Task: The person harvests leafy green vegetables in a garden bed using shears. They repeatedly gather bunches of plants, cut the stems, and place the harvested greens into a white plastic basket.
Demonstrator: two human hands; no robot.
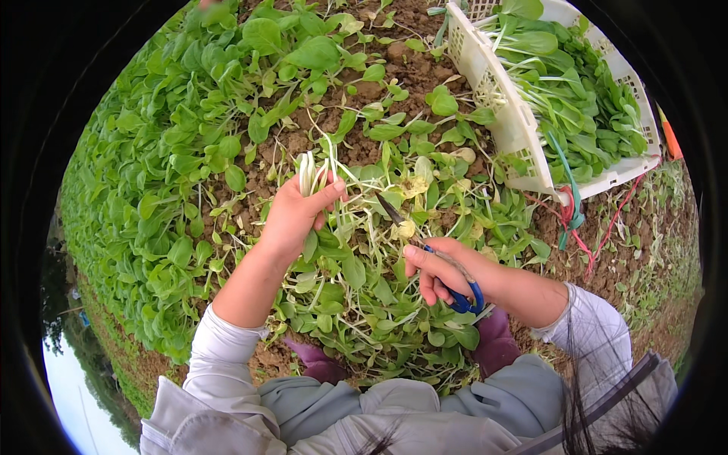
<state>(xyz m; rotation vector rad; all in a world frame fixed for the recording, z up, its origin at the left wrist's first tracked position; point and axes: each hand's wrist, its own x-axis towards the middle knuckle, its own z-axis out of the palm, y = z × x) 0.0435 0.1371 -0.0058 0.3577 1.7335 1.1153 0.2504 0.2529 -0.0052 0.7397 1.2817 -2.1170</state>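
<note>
My left hand [297, 208] is closed round a small bunch of leafy greens [309, 173], their pale cut stems pointing up and their leaves hanging below the fist. In my right hand [444, 271] is a pair of scissors [472, 292] with blue handles. Its dark blades point up and left, toward the bunch but apart from it. A yellowish scrap of leaf [407, 228] shows by the blades. Beneath both hands lies a heap of loose leaves and trimmings [364, 303].
A white plastic crate [523, 140] of picked greens stands at the upper right, with red and teal cords [570, 216] at its corner. Dense leafy plants [182, 136] grow along the left. Brown soil [402, 68] shows between. My purple boots [497, 341] flank the heap.
</note>
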